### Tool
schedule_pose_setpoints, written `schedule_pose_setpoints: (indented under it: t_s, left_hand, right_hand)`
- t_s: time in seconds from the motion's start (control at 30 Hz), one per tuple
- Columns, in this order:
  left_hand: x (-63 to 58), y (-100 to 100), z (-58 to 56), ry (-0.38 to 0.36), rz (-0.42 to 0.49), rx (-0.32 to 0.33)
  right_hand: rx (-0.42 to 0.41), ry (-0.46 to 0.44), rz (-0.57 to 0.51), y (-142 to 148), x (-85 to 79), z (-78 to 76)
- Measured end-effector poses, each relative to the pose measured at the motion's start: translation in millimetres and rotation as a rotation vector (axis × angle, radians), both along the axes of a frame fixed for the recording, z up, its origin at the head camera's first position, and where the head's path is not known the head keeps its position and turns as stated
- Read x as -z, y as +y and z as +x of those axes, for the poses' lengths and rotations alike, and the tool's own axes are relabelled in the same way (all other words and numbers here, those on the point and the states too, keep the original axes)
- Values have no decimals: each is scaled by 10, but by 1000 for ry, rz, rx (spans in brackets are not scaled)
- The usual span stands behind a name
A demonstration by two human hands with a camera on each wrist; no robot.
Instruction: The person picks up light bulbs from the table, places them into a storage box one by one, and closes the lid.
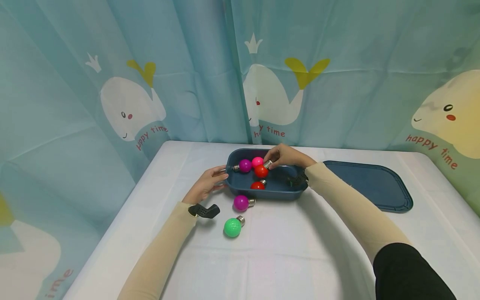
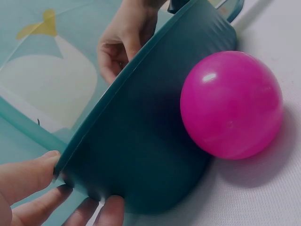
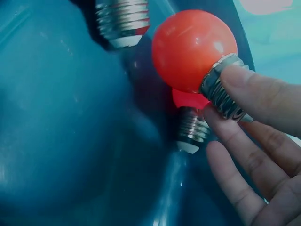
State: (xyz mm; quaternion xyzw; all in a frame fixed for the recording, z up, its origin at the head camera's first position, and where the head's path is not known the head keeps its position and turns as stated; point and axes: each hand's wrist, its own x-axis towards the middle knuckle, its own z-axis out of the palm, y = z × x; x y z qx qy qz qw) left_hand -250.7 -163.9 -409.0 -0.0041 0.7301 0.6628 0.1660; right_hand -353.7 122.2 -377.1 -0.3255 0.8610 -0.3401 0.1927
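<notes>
In the head view, my right hand [image 1: 286,156] pinches a red light bulb [image 1: 261,171] by its metal screw base, over a dark blue plastic box [image 1: 277,194]. The right wrist view shows this red bulb [image 3: 193,49] between thumb and fingertips. Within the box lie a purple bulb [image 1: 245,165], a pink bulb [image 1: 257,161] and another red bulb [image 1: 257,185], partly hidden by the near wall. My left hand [image 1: 208,182] holds the box's left end, its thumb at the rim and its fingers against the outer wall [image 2: 136,136].
A purple bulb [image 1: 241,203] lies on the white cloth just before the box, and a green bulb [image 1: 232,228] lies nearer. To the right is a flat dark blue lid [image 1: 369,183], partly behind the right sleeve. A whale-print curtain [image 1: 210,83] hangs behind the table.
</notes>
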Motion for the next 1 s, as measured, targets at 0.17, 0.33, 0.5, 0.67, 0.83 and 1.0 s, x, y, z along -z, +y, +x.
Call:
schedule_pose_setpoints:
  t_s: [0.17,0.33,0.5,0.67,0.83,1.0]
  left_hand:
    - [-3,3,-1,-5,-15,-3]
    - [-9,2,-1,-4,-12,2]
    - [-18,1,5,1,-1,9]
    - [-23,2,10,0,-5,9]
    - [-26,3,9,-4,-4,7]
    - [-26,2,9,-5,-2,5]
  right_hand:
    - [-28,17,-9,50,23,-12]
    - [-21,7,-6,87,48,-21]
    - [5,-13,9,106,48,-7]
    - [29,-27,26,140,66,-3]
    - [36,-56,31,168,101,-23]
    - [20,-66,18,153,130,-41]
